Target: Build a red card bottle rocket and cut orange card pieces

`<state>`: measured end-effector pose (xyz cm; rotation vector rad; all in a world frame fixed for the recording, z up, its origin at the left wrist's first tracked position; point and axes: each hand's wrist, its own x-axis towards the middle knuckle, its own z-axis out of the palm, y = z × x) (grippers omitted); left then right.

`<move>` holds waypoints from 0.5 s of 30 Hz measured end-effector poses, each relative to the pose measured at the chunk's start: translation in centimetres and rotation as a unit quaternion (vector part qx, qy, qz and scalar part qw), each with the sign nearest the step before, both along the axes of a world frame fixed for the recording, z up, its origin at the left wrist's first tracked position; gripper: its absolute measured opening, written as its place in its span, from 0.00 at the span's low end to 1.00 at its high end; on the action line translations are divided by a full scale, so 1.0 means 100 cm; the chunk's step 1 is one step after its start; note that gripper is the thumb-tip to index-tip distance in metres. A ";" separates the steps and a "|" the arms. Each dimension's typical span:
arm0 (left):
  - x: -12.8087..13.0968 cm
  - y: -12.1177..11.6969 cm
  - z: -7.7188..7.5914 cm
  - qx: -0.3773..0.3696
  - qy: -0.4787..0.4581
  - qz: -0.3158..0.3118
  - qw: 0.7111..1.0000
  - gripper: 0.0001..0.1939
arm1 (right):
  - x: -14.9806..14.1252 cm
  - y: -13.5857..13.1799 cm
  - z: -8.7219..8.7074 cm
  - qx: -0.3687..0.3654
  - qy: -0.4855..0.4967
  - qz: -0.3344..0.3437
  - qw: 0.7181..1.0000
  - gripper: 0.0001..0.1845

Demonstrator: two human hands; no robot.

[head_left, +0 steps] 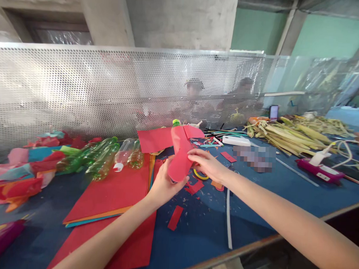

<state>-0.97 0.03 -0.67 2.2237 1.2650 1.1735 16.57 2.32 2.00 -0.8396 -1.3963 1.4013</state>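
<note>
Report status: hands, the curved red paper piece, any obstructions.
Left hand holding curved red paper piece. Right hand touching its edge. Small red paper scraps on blue tabletop below; nothing visibly blocking.

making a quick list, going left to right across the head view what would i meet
crumpled paper → green bottles → white-capped bottle → left hand → right hand → white case → upright phone → purple power strip
</note>
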 end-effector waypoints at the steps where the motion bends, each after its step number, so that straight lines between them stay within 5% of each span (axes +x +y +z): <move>1: -0.002 0.001 0.002 0.007 0.014 -0.017 1.000 0.28 | 0.008 0.002 0.002 -0.008 0.001 0.005 1.000 0.11; 4: -0.012 0.009 0.008 0.032 0.018 0.008 0.999 0.24 | 0.032 0.006 0.009 -0.033 -0.004 0.031 0.999 0.10; 9: -0.039 0.028 0.023 0.134 0.093 0.135 0.977 0.37 | 0.064 0.007 0.021 -0.091 -0.078 0.138 0.983 0.09; 15: -0.059 0.041 0.022 0.055 0.238 -0.012 0.970 0.33 | 0.083 0.015 0.024 -0.115 -0.179 0.203 0.956 0.09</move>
